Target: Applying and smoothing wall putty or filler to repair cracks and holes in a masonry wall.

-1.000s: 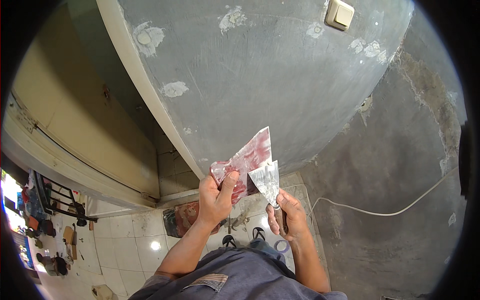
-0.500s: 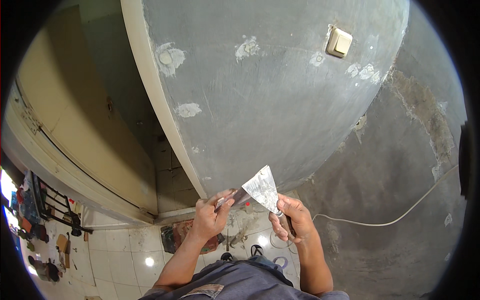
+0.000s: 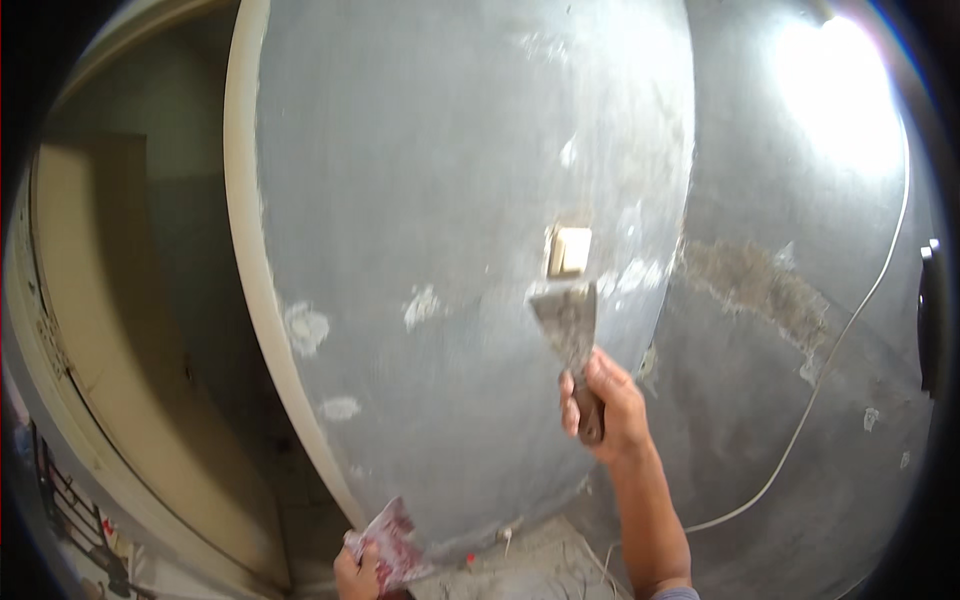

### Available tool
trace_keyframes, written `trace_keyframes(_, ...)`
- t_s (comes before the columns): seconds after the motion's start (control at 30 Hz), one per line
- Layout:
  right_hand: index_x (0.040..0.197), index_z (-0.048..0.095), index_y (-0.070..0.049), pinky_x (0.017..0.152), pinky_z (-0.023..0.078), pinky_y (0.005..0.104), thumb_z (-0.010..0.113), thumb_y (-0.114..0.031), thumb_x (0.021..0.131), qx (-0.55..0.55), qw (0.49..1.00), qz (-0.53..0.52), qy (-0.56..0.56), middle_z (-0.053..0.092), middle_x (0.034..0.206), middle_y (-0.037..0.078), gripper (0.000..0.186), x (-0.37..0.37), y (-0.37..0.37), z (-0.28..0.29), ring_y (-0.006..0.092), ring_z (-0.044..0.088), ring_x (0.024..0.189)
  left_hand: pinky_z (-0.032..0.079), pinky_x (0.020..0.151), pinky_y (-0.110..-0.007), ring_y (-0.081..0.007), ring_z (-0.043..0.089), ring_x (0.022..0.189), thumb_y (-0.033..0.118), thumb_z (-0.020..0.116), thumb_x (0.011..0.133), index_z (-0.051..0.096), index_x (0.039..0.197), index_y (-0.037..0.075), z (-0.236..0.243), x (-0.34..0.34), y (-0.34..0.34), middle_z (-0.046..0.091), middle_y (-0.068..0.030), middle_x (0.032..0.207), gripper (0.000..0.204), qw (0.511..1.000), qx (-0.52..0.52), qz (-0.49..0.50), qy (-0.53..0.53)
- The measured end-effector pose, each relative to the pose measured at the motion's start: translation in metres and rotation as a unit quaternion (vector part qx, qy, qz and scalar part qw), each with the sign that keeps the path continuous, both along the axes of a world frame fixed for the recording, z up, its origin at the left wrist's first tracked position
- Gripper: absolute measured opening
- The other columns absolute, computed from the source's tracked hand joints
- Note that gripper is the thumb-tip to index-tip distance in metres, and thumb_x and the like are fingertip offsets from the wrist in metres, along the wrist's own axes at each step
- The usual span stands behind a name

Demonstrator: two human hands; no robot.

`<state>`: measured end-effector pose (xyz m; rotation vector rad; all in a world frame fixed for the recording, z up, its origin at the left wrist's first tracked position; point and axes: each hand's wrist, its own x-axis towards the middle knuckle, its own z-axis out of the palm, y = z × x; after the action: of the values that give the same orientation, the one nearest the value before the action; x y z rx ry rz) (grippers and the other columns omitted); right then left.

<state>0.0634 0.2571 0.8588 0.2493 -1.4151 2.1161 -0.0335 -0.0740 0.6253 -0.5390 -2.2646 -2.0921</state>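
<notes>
Facing a grey wall (image 3: 450, 180) with white patches (image 3: 306, 328) at nine and three o'clock; those spots look filled, while a rough brown strip (image 3: 765, 290) farther out at three, on the adjoining wall (image 3: 730, 420), appears left bare. At four o'clock, the right hand (image 3: 622, 405) is closed around the handle (image 3: 591, 412) of a scraper (image 3: 574, 335), its blade pointing to twelve, just below a light switch (image 3: 570, 250); blur makes contact with the wall hard to judge. At seven, the left hand (image 3: 358, 577), partly curled, grips a red, white-smeared plate (image 3: 393, 540).
</notes>
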Motion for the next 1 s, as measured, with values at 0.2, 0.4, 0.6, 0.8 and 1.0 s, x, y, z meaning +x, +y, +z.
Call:
trace_keyframes(0.2,0.111,0.058,0.003,0.045,0.04,0.0258,0.047,-0.024,0.098,0.171,0.946,-0.236,0.142,0.053,0.071,0.005,0.032,-0.05,0.091,0.149,0.012,0.049,0.049,0.037,0.032,-0.027,-0.0151,0.056,0.045,0.024,0.063,0.089,0.057,0.102,0.005,-0.07,-0.041,-0.01,0.056,-0.0043,0.063,0.024,0.993,0.075,0.092,0.025)
trace_keyframes(0.4,0.124,0.06,-0.005,0.045,0.043,0.0251,0.05,-0.017,0.095,0.297,0.848,-0.38,0.219,0.057,0.073,0.003,0.032,-0.096,0.157,0.27,0.0101,0.052,0.052,0.038,0.034,-0.026,-0.0134,0.051,0.044,0.016,0.06,0.09,0.056,0.103,0.004,-0.034,-0.02,0.022,0.054,-0.0025,0.065,0.018,0.974,0.167,0.112,-0.106)
trace_keyframes(0.6,0.116,0.066,-0.015,0.071,0.049,0.0302,0.054,-0.011,0.088,0.382,0.724,-0.522,0.24,0.069,0.091,0.008,0.031,-0.125,0.187,0.347,0.0139,0.061,0.072,0.041,0.043,-0.025,-0.0117,0.052,0.053,0.013,0.059,0.091,0.058,0.106,0.001,-0.018,-0.013,0.065,0.056,-0.0019,0.073,0.019,0.965,0.194,0.132,-0.115)
trace_keyframes(0.8,0.115,0.067,-0.017,0.076,0.048,0.0345,0.056,-0.017,0.088,0.427,0.673,-0.56,0.227,0.068,0.091,0.014,0.029,-0.135,0.195,0.365,0.0261,0.065,0.08,0.047,0.054,-0.028,-0.0151,0.059,0.073,0.016,0.061,0.09,0.059,0.109,0.0,-0.012,-0.006,0.09,0.061,-0.0034,0.089,0.025,0.962,0.197,0.157,-0.104)
trace_keyframes(1.0,0.115,0.067,-0.014,0.074,0.048,0.0371,0.056,-0.016,0.089,0.47,0.559,-0.643,0.232,0.066,0.084,0.015,0.028,-0.143,0.187,0.366,0.0264,0.063,0.078,0.049,0.059,-0.03,-0.0155,0.06,0.076,0.017,0.062,0.09,0.06,0.107,0.0,-0.035,-0.016,0.089,0.061,-0.0036,0.09,0.024,0.961,0.216,0.141,-0.101)
